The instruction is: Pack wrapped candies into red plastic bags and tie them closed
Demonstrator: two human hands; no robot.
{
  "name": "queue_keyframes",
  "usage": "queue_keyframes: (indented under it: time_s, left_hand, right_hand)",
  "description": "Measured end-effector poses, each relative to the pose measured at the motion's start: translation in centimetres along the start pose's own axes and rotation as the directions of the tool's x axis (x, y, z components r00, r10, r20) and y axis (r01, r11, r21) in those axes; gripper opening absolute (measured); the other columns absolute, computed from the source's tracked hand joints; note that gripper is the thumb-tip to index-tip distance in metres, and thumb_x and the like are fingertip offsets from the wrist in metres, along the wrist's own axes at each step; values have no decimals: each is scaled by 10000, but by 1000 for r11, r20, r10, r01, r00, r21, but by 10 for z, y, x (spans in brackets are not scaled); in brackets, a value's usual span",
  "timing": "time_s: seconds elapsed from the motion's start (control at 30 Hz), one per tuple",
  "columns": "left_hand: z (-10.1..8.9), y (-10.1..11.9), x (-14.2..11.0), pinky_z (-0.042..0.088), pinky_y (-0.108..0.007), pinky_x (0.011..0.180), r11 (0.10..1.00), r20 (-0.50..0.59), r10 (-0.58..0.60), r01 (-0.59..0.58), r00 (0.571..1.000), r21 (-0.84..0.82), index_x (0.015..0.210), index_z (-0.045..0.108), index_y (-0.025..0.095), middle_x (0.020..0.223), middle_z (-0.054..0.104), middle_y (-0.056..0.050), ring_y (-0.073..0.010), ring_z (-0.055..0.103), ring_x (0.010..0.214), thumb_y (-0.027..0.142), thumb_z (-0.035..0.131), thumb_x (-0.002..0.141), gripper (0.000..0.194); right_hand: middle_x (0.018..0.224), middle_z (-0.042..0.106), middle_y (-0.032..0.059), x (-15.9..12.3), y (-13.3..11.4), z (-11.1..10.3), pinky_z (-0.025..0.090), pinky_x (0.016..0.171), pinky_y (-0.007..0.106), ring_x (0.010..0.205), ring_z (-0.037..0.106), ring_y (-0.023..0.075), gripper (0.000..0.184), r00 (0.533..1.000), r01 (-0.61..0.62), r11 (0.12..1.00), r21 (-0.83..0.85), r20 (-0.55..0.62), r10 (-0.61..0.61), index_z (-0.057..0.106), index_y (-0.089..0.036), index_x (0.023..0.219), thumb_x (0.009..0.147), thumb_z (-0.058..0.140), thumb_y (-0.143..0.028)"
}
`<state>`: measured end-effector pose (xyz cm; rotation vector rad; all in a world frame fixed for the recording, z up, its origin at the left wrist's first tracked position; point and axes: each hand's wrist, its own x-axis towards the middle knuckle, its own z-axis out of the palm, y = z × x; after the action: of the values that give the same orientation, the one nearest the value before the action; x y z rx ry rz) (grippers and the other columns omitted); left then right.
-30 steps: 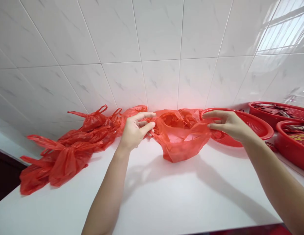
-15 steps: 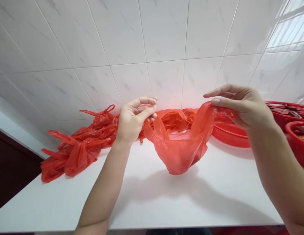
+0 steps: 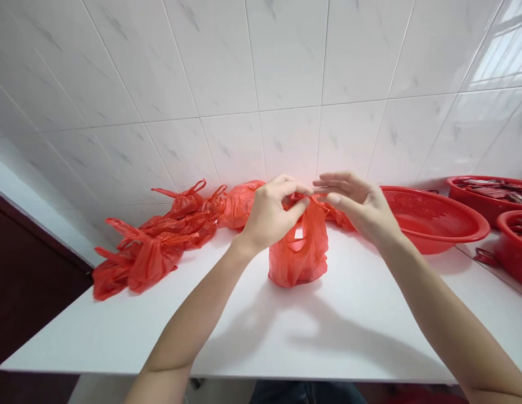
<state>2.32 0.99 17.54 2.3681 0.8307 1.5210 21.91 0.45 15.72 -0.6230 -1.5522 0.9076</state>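
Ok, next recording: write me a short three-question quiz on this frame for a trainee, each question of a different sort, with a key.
1. True or false: the round mesh basket stands nearer the right hand than the left hand.

2. Multiple choice: what lies toward the left end of the white table?
a) a tub of packets
b) a pile of tied red bags
c) a stack of plates

3. Open: what do the fingers of the left hand grip?

Key: 1. True. 2. b. 3. The upper part of a separate red bag.
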Motion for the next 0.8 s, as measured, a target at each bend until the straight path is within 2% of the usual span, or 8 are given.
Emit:
queue_keyframes:
  time_s: [0.1,0.2,0.33,0.43,0.5,0.63,0.7,0.8]
  left_hand:
    - [-1,-4,5,562,-254,744,996,-33,-73,71,997,-56,857,737,183,897,687,-26,-127,638,790,153,665,836,81]
    - [-2,-4,7,577,-269,800,985,-16,-120,117,993,-128,930,737,180,975,713,-44,-141,671,856,182,678,832,115]
    - [-13,-9,3,570,-329,943,975,-47,-170,161,984,-156,1124,699,186,1157,707,-75,-176,696,985,172,704,794,331]
    - [-33,-16,-1,560,-370,998,969,-116,-207,187,972,-159,1158,678,185,1210,697,-85,-199,700,1036,154,707,767,393]
    - [-47,-19,-4,573,-378,980,957,-84,-245,227,966,-180,1104,694,173,1125,728,-82,-211,711,1023,149,706,765,340]
    - [-62,-17,-5,616,-357,846,910,216,-210,272,953,-314,993,736,160,913,753,-75,-221,738,899,179,727,789,205]
    - [-58,-14,-3,620,-349,809,887,332,-132,261,934,-380,992,747,160,922,749,-84,-217,742,862,195,730,809,187]
    - [-42,-16,3,608,-335,843,896,327,-60,196,943,-399,995,752,166,1006,725,-83,-201,740,889,189,707,840,163]
  right_hand:
    - [1464,556,80,-12,29,4,451,1113,467,1355,513,293,733,995,9,994,-109,95,2,586,-303,1345,692,894,-429]
    - [1287,671,101,-19,56,18,480,1057,491,1235,596,312,496,991,-26,988,-151,127,45,677,-240,1199,792,798,-497]
    - [1030,748,82,-12,70,26,528,959,445,1028,683,281,382,989,-135,964,228,-34,146,717,-212,824,823,719,-594]
    - [893,741,34,0,65,19,550,878,357,877,694,209,367,976,-156,843,516,-51,211,663,-224,736,711,822,-554]
    - [687,671,-17,6,59,14,543,699,287,592,602,124,357,973,-157,811,564,-53,225,630,-222,737,700,828,-516]
    - [440,417,-95,9,48,14,295,412,218,370,271,58,189,958,-244,935,259,-83,273,600,-201,796,806,683,-371]
    - [457,440,-88,7,43,18,253,398,213,397,354,85,100,947,-317,948,5,-44,317,596,-207,884,798,612,-254]
    - [556,541,-63,3,36,22,288,421,209,469,459,104,150,922,-336,921,-197,134,365,569,-218,916,781,524,-173]
